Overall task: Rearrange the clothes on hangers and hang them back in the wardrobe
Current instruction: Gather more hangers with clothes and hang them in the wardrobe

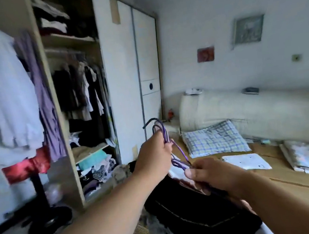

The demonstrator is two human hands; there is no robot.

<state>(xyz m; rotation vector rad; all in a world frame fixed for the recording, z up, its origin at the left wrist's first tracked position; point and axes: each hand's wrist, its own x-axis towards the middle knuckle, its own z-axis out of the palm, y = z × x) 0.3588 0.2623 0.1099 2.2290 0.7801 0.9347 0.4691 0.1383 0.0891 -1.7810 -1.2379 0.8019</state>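
Head view. Both arms reach forward over the near edge of the bed platform (301, 180). Between them they hold a bundle of purple hangers (177, 150).

The left hand (154, 153) has its fingers curled tightly round the hanger necks, just below the hooks, which rise above the fist. The right hand (205, 173) is lower and nearer the camera. It pinches the other end of the bundle between thumb and curled fingers, together with a pale strip of cloth. Blur hides whether that strip belongs to the garment.

A dark garment (201, 216) hangs below the right hand, clear of the platform. How it sits on the hangers cannot be told.

The long axis of the bundle runs from the hooks at upper left down to the right hand at lower right.

The open bay of the wardrobe (123, 81) lies up and to the left of the hooks, well apart from them. Its hanging rail (66, 52) is crowded with dark clothes. The left hand is the nearer of the two to that bay and already holds the hook end. Any hanging move would therefore probably lead with the left hand, up and leftward, once the garment is squared on a hanger.

A checked pillow (214, 139) lies at the far edge of the platform, to the right of the hands.
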